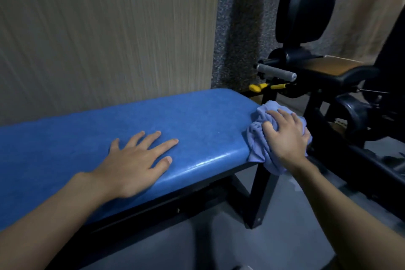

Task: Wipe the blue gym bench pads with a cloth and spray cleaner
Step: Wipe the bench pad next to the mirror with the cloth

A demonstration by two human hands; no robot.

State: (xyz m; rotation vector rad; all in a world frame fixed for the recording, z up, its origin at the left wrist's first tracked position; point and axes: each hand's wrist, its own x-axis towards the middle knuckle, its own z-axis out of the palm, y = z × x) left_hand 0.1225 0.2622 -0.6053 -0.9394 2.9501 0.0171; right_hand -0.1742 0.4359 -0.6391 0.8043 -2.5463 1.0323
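Head view: L hand flat on blue pad, fingers spread; R hand fingers curl round half-hidden cloth.

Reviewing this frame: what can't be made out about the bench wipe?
Spray cleaner: not seen in the head view.
Blue bench pad: left end cut off by the frame edge.
Pad's right end: covered by the cloth and the right hand gripping it.
Pad under the left hand: hidden by its palm.
Black machine: too dark for detail.
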